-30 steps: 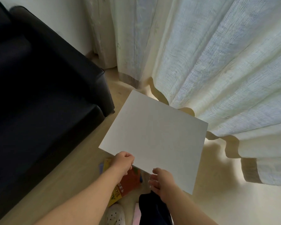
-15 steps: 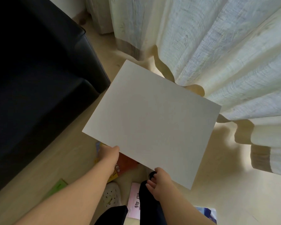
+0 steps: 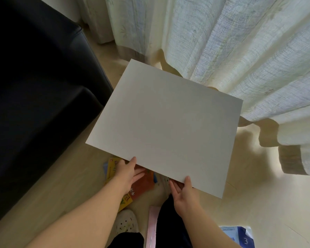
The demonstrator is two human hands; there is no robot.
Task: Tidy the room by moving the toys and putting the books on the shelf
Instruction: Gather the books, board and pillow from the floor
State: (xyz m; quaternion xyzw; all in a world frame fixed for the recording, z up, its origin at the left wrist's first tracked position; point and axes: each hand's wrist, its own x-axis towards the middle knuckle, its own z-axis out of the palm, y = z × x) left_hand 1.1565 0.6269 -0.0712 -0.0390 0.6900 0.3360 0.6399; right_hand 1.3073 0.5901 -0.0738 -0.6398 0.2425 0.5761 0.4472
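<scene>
Head view: the left hand (image 3: 127, 174) and right hand (image 3: 184, 194) each keep a pinching grip on the near edge of the grey board (image 3: 165, 126), thumbs on top. It has risen closer since a second ago, off the floor (image 3: 258, 194) beside the sofa (image 3: 43, 104). The orange book (image 3: 143, 185) still lies below.

A white numeral 3 is showing on the dark corner of the blue booklet (image 3: 240, 237) lying on the floor (image 3: 258, 203), and the small print above it is blurring out. White Chinese characters are running across the red book (image 3: 143, 185), too tilted to read. A boxed character is peeking from the yellow book (image 3: 126, 201), unreadable.
</scene>
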